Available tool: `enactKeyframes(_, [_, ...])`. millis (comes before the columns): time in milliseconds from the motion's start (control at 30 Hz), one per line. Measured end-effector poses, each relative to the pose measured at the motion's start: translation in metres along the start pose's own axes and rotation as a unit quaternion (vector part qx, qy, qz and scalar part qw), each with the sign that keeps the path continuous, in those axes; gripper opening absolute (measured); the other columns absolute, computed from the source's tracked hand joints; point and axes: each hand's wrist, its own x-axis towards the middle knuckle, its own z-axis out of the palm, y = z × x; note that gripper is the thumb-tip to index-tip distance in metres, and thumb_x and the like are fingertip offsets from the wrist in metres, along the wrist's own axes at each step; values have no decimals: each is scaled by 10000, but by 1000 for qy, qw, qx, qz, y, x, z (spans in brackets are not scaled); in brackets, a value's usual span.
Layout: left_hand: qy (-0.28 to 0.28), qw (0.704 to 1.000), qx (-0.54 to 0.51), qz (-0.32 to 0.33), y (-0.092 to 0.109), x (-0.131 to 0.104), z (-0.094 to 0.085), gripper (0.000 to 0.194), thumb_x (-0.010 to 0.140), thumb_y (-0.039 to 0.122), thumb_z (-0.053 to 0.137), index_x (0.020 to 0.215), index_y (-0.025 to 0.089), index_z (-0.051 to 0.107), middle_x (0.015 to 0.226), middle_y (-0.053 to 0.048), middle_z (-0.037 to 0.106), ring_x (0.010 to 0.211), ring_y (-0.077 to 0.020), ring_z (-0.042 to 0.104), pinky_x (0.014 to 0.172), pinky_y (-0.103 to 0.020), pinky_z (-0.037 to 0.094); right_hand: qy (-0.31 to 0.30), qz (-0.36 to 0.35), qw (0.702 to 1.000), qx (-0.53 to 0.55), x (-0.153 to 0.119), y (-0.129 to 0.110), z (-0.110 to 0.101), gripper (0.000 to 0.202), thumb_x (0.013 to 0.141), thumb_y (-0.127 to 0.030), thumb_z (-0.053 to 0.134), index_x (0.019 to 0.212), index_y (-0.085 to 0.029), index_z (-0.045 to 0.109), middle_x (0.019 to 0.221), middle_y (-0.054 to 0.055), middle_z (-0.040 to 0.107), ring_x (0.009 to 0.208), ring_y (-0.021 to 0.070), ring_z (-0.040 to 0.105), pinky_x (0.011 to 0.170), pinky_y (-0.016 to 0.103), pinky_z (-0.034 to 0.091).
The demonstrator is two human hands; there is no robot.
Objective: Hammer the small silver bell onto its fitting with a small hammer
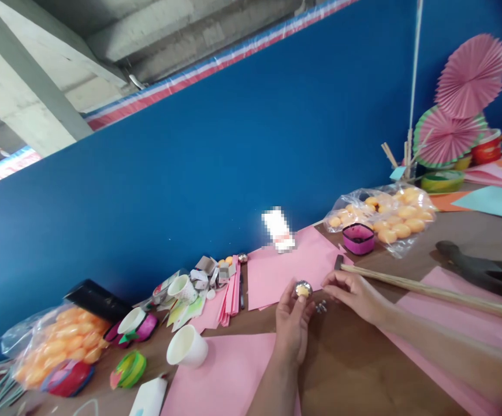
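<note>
My left hand (293,320) is closed round a small, shiny silver ball (303,288), with the thumb against its near side. Whether the ball is whole or a dome is hard to see. To its right, my right hand (357,293) has thumb and fingertips drawn together; anything pinched there is too small to make out. Several tiny metal pieces (321,307) lie on the brown table (341,370) between the hands. Pink paper (289,268) lies just beyond my hands. A long wooden stick (432,292) with a dark end passes behind my right hand.
White cups (187,346) and more pink paper (220,375) stand to the left. Bags of orange balls (64,341) lie at both ends, one beside a pink box (359,240). A dark-handled tool (471,263) is at right. A blue partition (216,156) rises behind.
</note>
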Motion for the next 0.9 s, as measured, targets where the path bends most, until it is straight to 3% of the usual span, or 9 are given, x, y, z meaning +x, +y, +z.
enactKeyframes(200, [-2,994,105,26,-4,-3,2,473,721,203,647,1173,200,506,1133,-85,578,1022,-197,541,870,-320,429,6,42,988,149,-2,3,5,214,756,-378,564,786,-168,544,617,-34,525,554,92,469,542,226,374])
enactKeyframes(367, [-20,984,171,36,-2,-5,4,449,720,230,642,1146,149,525,1068,-109,621,995,-217,564,889,-358,422,0,31,988,154,-6,-5,7,251,737,-426,574,767,-177,560,799,17,577,759,147,531,715,279,421])
enactKeyframes(500, [-17,981,188,50,-2,-6,7,421,700,216,656,1104,143,564,1046,-107,633,968,-219,577,875,-365,432,7,34,990,137,-6,-6,7,235,716,-409,603,711,-175,581,932,42,570,915,190,522,848,316,386])
enactKeyframes(700, [4,983,175,49,1,-8,13,429,626,198,714,1039,140,617,963,-102,663,898,-215,603,819,-327,464,-3,52,988,147,-8,-8,7,250,695,-414,626,678,-165,608,953,44,563,914,190,528,868,324,381])
enactKeyframes(900, [-11,981,188,53,1,-7,12,442,667,199,682,1093,146,581,1000,-100,653,926,-220,596,835,-353,459,-4,62,988,142,-9,-10,7,245,684,-404,640,680,-159,626,1000,52,561,929,188,534,897,328,366])
